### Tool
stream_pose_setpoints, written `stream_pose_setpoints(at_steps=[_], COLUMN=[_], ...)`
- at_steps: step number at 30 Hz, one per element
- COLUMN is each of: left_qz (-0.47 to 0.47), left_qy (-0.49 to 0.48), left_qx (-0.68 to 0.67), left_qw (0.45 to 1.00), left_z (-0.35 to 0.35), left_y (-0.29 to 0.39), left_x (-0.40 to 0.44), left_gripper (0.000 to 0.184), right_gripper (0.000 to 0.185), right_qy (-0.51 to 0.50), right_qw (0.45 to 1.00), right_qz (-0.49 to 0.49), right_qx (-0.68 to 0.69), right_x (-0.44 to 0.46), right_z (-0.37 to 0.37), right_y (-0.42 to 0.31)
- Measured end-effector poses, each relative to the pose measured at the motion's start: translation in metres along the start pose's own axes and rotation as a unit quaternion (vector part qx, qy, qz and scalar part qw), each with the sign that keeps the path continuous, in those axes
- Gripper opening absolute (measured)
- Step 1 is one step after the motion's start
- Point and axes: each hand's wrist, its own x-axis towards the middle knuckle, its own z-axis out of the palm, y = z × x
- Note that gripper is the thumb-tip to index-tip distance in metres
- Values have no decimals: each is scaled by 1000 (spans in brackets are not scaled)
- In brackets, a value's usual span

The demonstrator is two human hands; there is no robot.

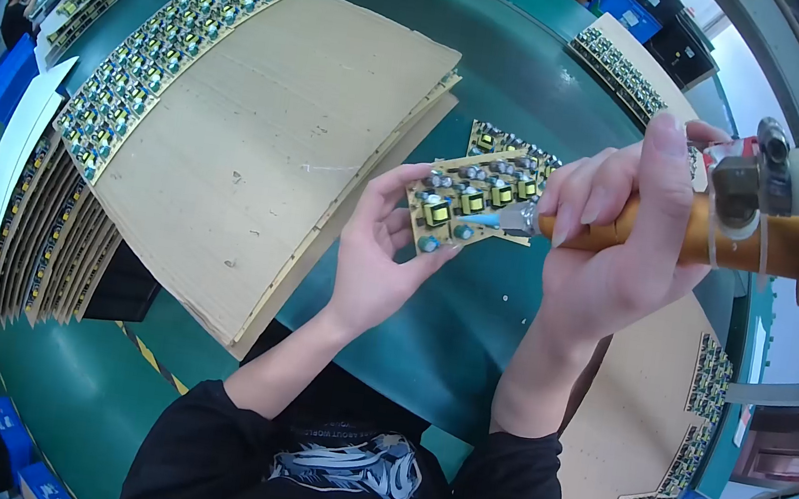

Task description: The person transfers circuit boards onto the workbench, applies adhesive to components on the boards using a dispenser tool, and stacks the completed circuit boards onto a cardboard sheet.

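My left hand (384,253) grips the left end of a circuit board panel (472,196) carrying yellow transformers, round capacitors and green parts. My right hand (616,217) is wrapped around an orange dispensing tool (665,229) with a metal collar. The tool's pale blue nozzle (481,219) points left, over the lower part of the panel; whether its tip touches a component cannot be made out. Another board panel (495,139) lies on the green table (386,349), partly hidden behind the held one.
Stacked cardboard sheets (274,132) at the left bear rows of boards (167,57). More layered boards (60,225) stand further left. A cardboard sheet (640,413) with boards lies at the right. Further boards (615,71) sit at the back right. People are partly visible in the background.
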Motion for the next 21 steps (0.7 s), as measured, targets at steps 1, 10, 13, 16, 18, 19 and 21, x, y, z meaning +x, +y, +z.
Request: stream_pose_setpoints(at_steps=[1,10,13,16,18,19,21], left_qz=[2,0,5,14,16,17,17], left_qy=[0,-9,-8,-12,-13,-13,-13], left_qx=[-1,-18,-22,-24,-25,-26,-27], left_qw=[1000,1000,1000,1000,999,999,999], left_z=[2,7,10,11,12,12,12], left_y=[1,3,8,9,9,9,9], left_x=[1,6,8,10,11,11,10], left_gripper=[67,66,66,66,66,66,66], right_gripper=[21,20,20,20,20,20,21], right_qy=[-1,-21,-31,-42,-38,-35,-32], right_qw=[1000,999,999,999,999,999,999], right_qz=[-2,23,22,6,10,15,20], right_qx=[0,9,16,10,9,8,7], right_x=[0,-3,-4,-4,-4,-4,-4], right_z=[0,2,1,1,1,1,1], right_y=[-1,-6,-5,-5,-5,-5,-5])
